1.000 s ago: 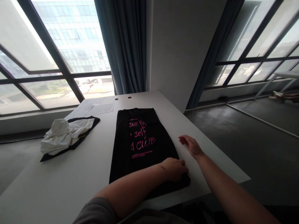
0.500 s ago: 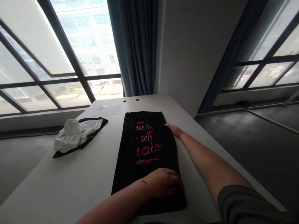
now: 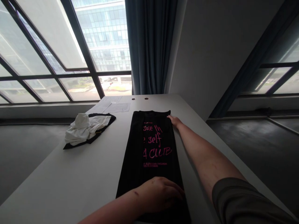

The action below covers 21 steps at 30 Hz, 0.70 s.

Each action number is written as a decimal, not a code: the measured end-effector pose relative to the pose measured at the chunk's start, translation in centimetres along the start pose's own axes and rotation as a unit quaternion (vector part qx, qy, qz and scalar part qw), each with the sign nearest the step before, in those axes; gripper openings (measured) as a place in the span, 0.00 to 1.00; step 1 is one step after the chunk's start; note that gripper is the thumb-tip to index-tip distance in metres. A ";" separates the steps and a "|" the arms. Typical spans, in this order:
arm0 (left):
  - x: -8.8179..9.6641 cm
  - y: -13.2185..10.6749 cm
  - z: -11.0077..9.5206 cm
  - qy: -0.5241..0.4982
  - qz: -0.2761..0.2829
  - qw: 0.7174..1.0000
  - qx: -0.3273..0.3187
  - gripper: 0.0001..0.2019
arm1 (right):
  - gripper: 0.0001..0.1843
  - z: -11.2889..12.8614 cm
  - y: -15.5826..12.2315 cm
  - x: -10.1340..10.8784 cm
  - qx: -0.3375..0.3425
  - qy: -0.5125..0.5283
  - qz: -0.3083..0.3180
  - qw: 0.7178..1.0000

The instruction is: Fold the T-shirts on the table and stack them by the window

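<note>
Right hand [image 3: 173, 120] is pinching the printed black shirt [image 3: 154, 144] near its far corner, seemingly tensioning that side; left hand [image 3: 161, 193] is lying across it, grip unclear

Folded black cloth garment [image 3: 133, 174], plain ground, with brush-style magenta-pink lettering [image 3: 154, 140] and smaller pink capitals below.
Surroundings: smooth white tabletop [image 3: 91, 180]; crumpled white cloth bundle [image 3: 81, 129] on flat black fabric [image 3: 78, 145], with a small yellow streak; white paper sheets [image 3: 119, 107] bearing faint grey markings; long blue-grey pleated curtain [image 3: 151, 46]; dark window frame [image 3: 81, 43], a black grid; plain dark-grey short fabric sleeve [image 3: 238, 199]; grey floor [image 3: 261, 152].
</note>
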<state>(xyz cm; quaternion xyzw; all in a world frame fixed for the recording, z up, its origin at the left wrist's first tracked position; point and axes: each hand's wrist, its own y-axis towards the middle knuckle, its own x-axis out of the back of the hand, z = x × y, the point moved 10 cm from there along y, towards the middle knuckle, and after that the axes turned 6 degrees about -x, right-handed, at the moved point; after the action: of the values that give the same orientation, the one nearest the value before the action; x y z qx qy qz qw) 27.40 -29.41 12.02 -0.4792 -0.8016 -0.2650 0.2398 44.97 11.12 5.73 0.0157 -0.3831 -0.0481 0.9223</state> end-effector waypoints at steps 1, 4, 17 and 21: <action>0.0 -0.5 0.0 0.002 0.004 1.000 0.008 0.18 | 0.32 1.2 0.2 -0.5 0.006 -0.009 0.009 1.000; 0.2 -2.3 0.3 0.005 0.006 1.000 0.027 0.19 | 0.33 5.0 0.4 -2.9 0.037 -0.037 0.043 0.998; 0.0 -9.6 3.7 0.035 0.010 0.996 0.076 0.09 | 0.34 10.1 -3.9 -16.5 0.090 -0.234 0.157 0.955; 1.9 -9.1 6.5 0.137 0.004 0.978 0.158 0.10 | 0.34 9.5 -5.4 -17.3 0.094 -0.274 0.124 0.949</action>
<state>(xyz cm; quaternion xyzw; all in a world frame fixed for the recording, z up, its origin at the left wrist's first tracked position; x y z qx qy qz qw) 17.60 -27.53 6.64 -0.3971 -0.7911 -0.1971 0.4214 25.68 7.60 -0.11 0.0411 -0.6229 0.1010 0.7747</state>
